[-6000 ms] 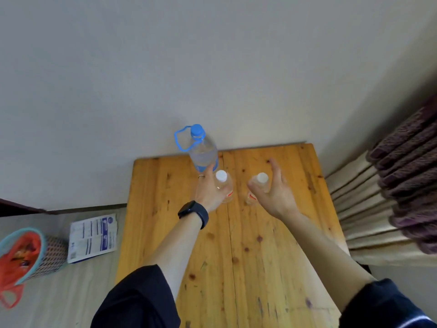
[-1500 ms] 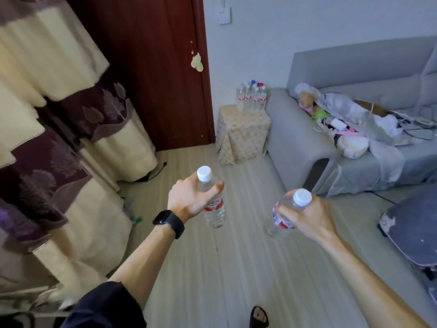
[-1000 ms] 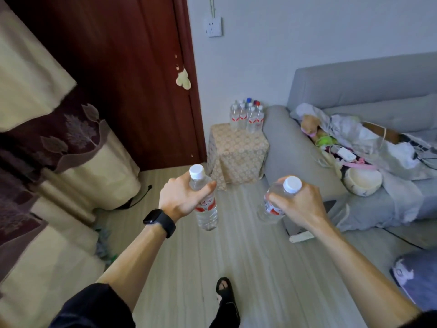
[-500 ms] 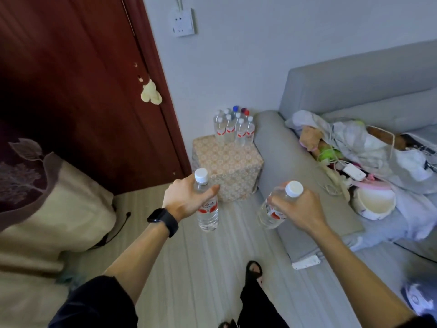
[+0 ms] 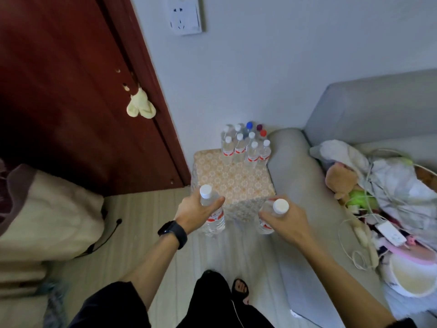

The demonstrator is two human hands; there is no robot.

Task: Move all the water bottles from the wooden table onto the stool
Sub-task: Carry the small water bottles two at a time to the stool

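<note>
Low in the centre of the frame, my left-hand grip [image 5: 194, 213] is curled round the shoulder of a white-capped bottle [image 5: 215, 221], which is near upright with its red label partly covered. My right-hand grip [image 5: 283, 223] wraps the second bottle [image 5: 280, 206]; I can make out only its cap and a slice of labelled body. Both bottles hang above the floor [image 5: 142, 233] at the near edge of the stool [image 5: 236, 183]. At the stool's far edge a cluster of bottles [image 5: 246, 147] stands packed, the back ones masked, so I cannot count them. Water levels are unreadable. At the right of the frame the sofa [image 5: 298, 176] is cut off, its clutter [image 5: 390, 185] indistinct.
</note>
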